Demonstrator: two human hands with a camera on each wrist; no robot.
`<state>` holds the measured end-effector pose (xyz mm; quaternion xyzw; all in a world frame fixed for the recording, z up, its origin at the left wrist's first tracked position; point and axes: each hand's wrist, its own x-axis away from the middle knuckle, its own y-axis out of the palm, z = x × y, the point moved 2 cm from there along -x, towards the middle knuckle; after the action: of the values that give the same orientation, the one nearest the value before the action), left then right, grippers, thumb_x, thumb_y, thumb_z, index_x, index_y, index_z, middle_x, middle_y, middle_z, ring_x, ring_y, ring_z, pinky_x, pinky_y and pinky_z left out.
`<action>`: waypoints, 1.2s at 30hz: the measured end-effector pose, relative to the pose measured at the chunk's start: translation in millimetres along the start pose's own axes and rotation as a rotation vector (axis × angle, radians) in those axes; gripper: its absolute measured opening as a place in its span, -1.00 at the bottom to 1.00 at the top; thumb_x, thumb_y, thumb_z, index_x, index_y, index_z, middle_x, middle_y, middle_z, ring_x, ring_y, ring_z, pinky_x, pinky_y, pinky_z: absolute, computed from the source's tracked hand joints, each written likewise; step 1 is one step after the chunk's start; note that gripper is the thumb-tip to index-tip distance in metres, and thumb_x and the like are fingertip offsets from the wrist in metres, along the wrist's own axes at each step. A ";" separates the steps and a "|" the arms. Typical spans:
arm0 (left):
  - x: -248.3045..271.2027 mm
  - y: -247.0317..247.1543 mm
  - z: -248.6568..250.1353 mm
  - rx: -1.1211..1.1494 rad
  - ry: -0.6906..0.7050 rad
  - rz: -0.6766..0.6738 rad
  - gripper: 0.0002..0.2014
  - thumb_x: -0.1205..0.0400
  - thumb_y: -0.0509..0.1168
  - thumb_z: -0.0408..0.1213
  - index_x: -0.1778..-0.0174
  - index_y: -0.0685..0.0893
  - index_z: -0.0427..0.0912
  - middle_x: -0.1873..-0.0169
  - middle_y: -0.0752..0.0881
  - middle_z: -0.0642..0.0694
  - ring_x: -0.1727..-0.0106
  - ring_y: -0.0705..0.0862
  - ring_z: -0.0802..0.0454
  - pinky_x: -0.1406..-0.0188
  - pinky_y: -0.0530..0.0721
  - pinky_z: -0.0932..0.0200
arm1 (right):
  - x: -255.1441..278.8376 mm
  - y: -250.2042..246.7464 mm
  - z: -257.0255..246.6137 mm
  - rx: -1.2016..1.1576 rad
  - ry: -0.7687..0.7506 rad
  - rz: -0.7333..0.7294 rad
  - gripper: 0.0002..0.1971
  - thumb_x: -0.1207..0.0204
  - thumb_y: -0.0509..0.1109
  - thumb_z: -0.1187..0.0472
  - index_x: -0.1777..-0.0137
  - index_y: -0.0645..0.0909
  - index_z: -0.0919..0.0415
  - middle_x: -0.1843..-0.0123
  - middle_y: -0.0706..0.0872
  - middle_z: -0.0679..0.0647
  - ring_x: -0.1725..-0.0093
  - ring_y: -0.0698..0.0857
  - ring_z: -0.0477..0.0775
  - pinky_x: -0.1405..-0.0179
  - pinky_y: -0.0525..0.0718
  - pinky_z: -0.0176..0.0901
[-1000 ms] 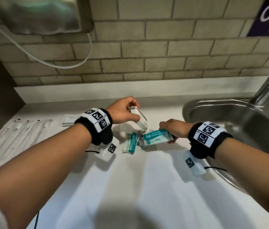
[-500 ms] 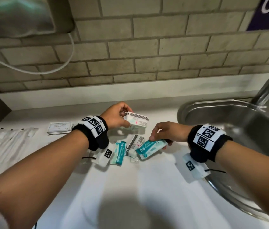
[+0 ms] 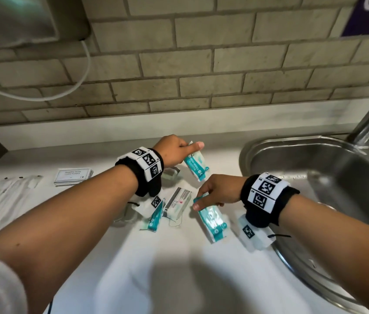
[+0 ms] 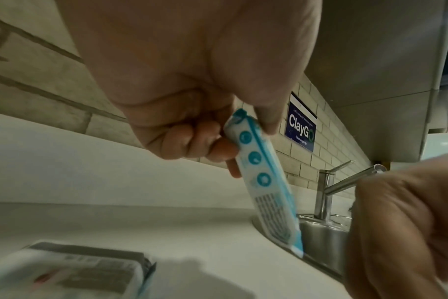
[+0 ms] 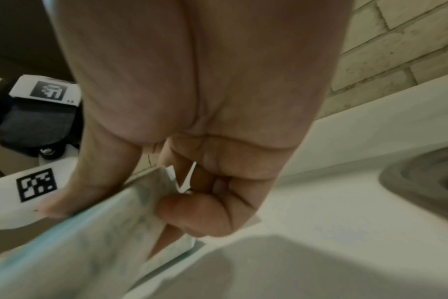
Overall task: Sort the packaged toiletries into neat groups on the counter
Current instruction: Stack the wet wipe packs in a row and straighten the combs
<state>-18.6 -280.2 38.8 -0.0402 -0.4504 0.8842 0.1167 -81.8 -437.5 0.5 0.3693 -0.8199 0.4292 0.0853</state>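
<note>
- Head view: the left hand [image 3: 174, 150] is pinching a teal sachet [image 3: 196, 167] by its top seam, near the counter's [image 3: 156, 268] back edge. The right hand [image 3: 217, 192] is pinching a second teal sachet [image 3: 212, 219] beside the sink [image 3: 292, 150]. A boxed soap [image 3: 176, 203] is lying between them. Cards reading "SHAMPOO WITH CONDITIONER" [image 3: 73, 176] are sitting toward the left edge.
- Left wrist view: the sachet is hanging limp, likely light and slippery; a sign is reading "ClayGo" [image 4: 301, 126].
- Right wrist view: the fingers [image 5: 192, 212] are clamping crinkled film; its print is too blurred to read.
</note>
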 end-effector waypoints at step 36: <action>46.2 -18.9 -46.2 -0.146 0.024 -0.206 -0.81 -0.59 0.39 -0.32 -0.10 0.74 -0.09 -0.04 0.75 0.05 0.19 0.64 0.33 0.30 0.40 0.61 | -28.0 8.9 -51.7 0.433 -0.234 0.146 -0.59 -0.51 0.30 0.41 -0.27 0.66 0.01 -0.20 0.76 -0.08 0.05 0.61 -0.15 -0.04 0.57 -0.26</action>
<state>-52.1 -221.8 28.2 -0.0129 -0.5139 0.8319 0.2092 -77.0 -379.8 13.9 0.3661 -0.7376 0.5541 -0.1224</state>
